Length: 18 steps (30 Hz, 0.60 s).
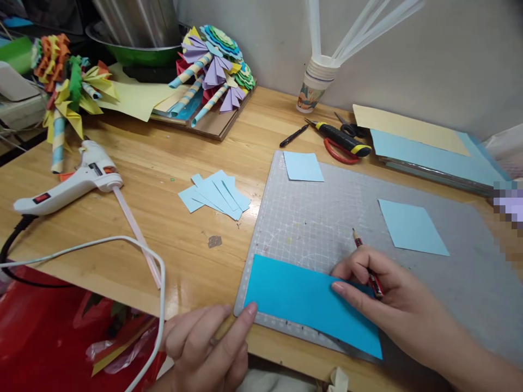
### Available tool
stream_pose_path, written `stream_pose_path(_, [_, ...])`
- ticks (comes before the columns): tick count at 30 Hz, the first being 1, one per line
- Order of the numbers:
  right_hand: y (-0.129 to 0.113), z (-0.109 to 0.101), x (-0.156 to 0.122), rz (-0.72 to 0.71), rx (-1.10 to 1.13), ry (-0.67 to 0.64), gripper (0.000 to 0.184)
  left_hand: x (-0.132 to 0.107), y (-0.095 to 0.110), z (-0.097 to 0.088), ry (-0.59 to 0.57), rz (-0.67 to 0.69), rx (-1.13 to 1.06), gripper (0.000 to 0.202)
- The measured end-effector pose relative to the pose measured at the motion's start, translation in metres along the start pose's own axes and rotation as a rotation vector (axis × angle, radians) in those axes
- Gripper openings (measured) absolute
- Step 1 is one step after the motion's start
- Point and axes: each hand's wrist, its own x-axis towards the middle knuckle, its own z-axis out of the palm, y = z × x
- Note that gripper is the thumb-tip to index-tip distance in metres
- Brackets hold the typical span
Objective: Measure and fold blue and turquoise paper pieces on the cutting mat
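A bright blue rectangle of paper (302, 299) lies across the lower left corner of a grey cutting mat (327, 207). My right hand (392, 288) pinches its upper edge between thumb and fingers, and a red and black pencil (357, 238) is tucked in the same hand, tip pointing up and away. With its index fingertip, my left hand (208, 343) touches the paper's lower left edge; the other fingers are loosely bent and hold nothing I can see. Two pale blue paper squares, one at the back (303, 166) and one at the right (413, 227), lie on the mat.
Left of the mat are pale blue paper pieces (216, 195). A white glue gun (73, 182) and its white cable (163, 283) are further left. Pliers (341, 139), a black pen (294, 136) and a paper cup (316, 84) with glue sticks stand behind. Paper flowers (212, 65) sit at back left.
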Motion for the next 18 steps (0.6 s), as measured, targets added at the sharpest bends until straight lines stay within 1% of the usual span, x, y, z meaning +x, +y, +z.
stream_pose_path(8, [-0.0011,0.0013,-0.0015,-0.034,-0.072,0.006,0.028,0.0027,0.0004,-0.0008,-0.007,0.026,-0.005,0.032])
stream_pose_path(15, [-0.0038,0.0014,-0.0028,-0.071,-0.166,-0.018,0.025,0.0041,0.0013,-0.001,0.007,0.003,-0.004,0.031])
stream_pose_path(18, [-0.0055,0.0016,-0.0023,-0.075,-0.184,-0.014,0.026,0.0042,0.0018,-0.0002,-0.005,-0.02,0.0,0.031])
